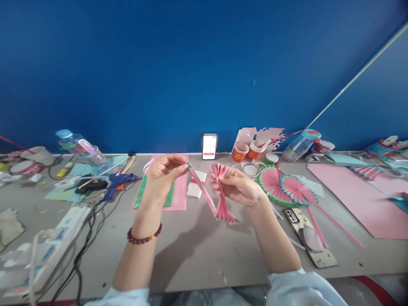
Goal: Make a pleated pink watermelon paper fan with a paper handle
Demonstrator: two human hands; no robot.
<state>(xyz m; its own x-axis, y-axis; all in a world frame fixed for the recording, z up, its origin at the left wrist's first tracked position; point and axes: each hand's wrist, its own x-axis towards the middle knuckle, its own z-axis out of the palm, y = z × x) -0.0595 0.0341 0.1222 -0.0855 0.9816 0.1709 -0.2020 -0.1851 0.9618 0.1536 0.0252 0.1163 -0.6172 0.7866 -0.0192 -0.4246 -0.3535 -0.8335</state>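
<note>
Pleated pink paper point(222, 199) hangs above the table, gathered at its middle and fanned at both ends, with green at some tips. The fingers and thumb of my right hand point(237, 186) are closed on the gathered middle. My left hand point(165, 176), with a dark bead bracelet on the wrist, pinches the green tip of a narrow pink strip point(202, 190). That strip slants down to the lower end of the pleated paper and appears joined to it. Beneath the hands, a small white packet with a red band point(196, 185) lies on the table.
A phone point(209, 146) stands against the blue wall. Green and pink sheets point(180, 193) lie left, near a blue glue gun point(119, 182) and a power strip point(60, 242). To the right are pleated paper fans point(270, 185), paper cups point(240, 152), another phone point(321, 257) and pink sheets point(344, 195).
</note>
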